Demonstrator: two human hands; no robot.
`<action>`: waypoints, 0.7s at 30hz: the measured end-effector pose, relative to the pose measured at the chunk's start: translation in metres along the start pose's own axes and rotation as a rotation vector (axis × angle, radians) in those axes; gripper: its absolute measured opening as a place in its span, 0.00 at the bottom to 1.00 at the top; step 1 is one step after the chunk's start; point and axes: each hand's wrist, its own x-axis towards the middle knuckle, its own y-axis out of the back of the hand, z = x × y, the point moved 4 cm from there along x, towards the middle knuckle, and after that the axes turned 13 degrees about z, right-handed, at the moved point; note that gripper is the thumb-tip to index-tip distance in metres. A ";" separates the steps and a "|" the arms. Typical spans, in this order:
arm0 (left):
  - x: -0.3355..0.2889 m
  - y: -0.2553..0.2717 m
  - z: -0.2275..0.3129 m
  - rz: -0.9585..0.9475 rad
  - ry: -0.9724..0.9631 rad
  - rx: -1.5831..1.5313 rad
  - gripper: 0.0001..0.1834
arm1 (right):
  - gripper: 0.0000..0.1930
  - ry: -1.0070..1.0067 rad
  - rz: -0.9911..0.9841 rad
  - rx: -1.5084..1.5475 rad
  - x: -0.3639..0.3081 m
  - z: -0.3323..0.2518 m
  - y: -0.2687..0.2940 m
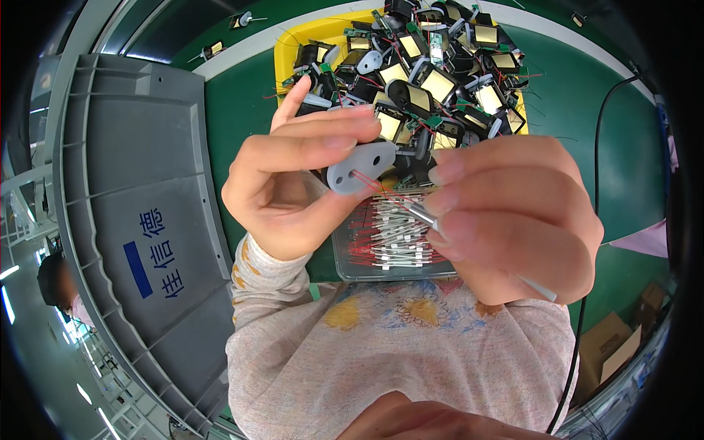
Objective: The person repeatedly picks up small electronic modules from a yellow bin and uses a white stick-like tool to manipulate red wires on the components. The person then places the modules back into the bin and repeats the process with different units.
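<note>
My left hand [293, 169] is closed around a small black device with a light grey oval end cap [361, 167]. The cap has several holes, and thin red wires [374, 183] come out of one of them. In my right hand [521, 213] is a pair of metal tweezers [422, 213], its tip at the red wires and its rear end showing below the fingers. Whether the tips pinch the wires I cannot tell. Below both hands sits a clear plastic box [348, 276] of white connector pieces with red wires [400, 238].
A yellow bin [284, 55] heaped with black devices and green circuit boards stands at the far side of the green table [565, 95]. On the left is a large grey crate [147, 183]. A black cable [598, 147] hangs at right, near a cardboard box [605, 345].
</note>
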 end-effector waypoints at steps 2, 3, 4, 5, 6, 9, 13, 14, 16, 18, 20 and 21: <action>0.000 -0.001 0.000 -0.006 0.005 -0.010 0.22 | 0.16 0.044 0.025 -0.001 0.000 0.002 -0.001; -0.001 -0.001 -0.001 -0.009 0.008 -0.013 0.22 | 0.16 0.059 0.034 -0.003 -0.001 0.002 -0.001; -0.001 -0.001 -0.002 -0.011 0.011 -0.024 0.22 | 0.16 0.074 0.043 -0.006 -0.001 0.002 -0.001; -0.002 -0.001 -0.003 -0.014 0.014 -0.036 0.22 | 0.16 0.080 0.049 -0.010 -0.002 0.002 -0.001; -0.002 0.000 -0.003 -0.014 0.017 -0.047 0.22 | 0.16 0.090 0.009 -0.022 -0.001 0.002 -0.001; -0.003 0.000 -0.003 -0.012 0.040 -0.062 0.22 | 0.15 0.091 -0.128 -0.065 0.005 -0.002 0.002; -0.003 0.001 -0.004 -0.017 0.033 -0.059 0.23 | 0.15 -0.039 -0.107 -0.088 0.000 -0.003 -0.001; -0.003 0.002 -0.003 -0.017 0.034 -0.059 0.23 | 0.15 -0.023 -0.183 -0.096 0.007 -0.004 0.002; -0.002 0.000 -0.003 -0.023 0.037 -0.070 0.23 | 0.15 -0.021 -0.140 -0.078 0.007 -0.004 0.004; -0.003 -0.001 -0.004 -0.017 0.039 -0.076 0.23 | 0.15 -0.033 0.029 -0.025 -0.004 0.000 0.001; -0.002 0.000 -0.003 -0.019 0.032 -0.057 0.23 | 0.15 0.001 0.100 -0.015 -0.009 0.003 0.001; -0.002 0.000 -0.003 -0.018 0.030 -0.045 0.22 | 0.15 0.029 0.089 -0.019 -0.009 0.004 0.000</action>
